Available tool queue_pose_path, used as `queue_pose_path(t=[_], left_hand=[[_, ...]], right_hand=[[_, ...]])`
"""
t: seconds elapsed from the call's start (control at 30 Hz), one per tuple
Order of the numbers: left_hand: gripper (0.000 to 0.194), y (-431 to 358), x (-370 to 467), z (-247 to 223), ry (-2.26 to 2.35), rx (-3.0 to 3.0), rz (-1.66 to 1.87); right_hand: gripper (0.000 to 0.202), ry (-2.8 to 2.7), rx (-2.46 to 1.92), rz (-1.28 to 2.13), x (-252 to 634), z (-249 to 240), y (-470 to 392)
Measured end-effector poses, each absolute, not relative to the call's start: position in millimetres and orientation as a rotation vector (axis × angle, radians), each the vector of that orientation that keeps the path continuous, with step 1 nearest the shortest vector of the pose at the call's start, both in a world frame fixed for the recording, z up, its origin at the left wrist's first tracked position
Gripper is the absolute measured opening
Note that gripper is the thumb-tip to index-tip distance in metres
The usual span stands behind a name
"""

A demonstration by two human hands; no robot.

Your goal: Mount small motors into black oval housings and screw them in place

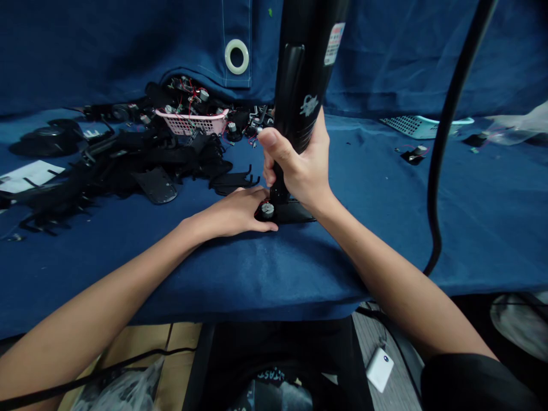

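My right hand (299,168) is wrapped round an upright black electric screwdriver (295,85), its thumb lying across the front. The tool's lower end meets a flat black plastic part (295,212) on the blue cloth. A small round silver motor (268,210) sits at the left end of that part. From the left, my left hand (242,212) grips the part, thumb in front and fingers behind, close beside the motor. The screwdriver's tip and any screw under it are hidden.
Black plastic pieces (156,157) are heaped on the left. Behind them stands a pink basket (194,123) of wired motors. A teal basket (422,127) and a loose motor (417,153) are at the back right. A thick black cable (440,125) hangs on the right.
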State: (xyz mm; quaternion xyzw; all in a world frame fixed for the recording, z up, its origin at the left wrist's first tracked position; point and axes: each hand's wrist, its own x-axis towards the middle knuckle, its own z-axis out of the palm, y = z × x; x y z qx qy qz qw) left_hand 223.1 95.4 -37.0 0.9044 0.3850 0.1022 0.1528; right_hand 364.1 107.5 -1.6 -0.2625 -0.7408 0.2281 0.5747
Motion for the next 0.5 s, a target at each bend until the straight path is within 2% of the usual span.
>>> queue_pose_path(t=[0.5], left_hand=[[0.055, 97.0, 222.1, -40.9, 1.096, 2.626, 0.3]], right_hand=[[0.05, -1.723, -0.67, 0.56, 362.7, -3.6, 105.0]])
